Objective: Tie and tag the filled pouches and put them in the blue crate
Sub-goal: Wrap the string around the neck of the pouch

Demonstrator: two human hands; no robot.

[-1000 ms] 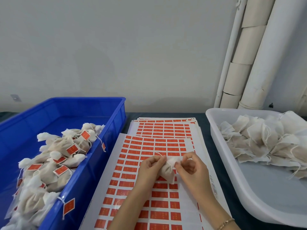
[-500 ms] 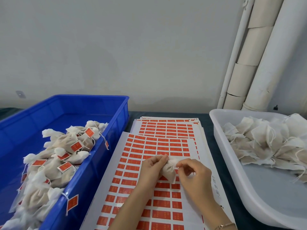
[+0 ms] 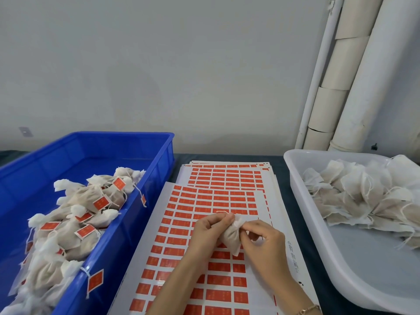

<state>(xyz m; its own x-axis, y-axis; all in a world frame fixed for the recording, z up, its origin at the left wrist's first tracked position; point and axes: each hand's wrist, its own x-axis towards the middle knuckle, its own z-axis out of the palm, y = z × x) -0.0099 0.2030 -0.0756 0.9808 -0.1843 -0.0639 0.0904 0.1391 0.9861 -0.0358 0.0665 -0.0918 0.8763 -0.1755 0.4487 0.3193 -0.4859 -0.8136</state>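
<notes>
Small beige filled pouch [image 3: 231, 236] with gathered white neck, above the red sticker sheet [image 3: 211, 264], left hand [image 3: 210, 230] and right hand [image 3: 264, 241] each in a closed grip on it.

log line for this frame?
step: tying pouch | left hand: grip on neck | right hand: grip on neck | over label sheet | blue crate: part-filled

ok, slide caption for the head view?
Both hands tie a pouch over red label sheets, between blue crate and white tray.
</notes>
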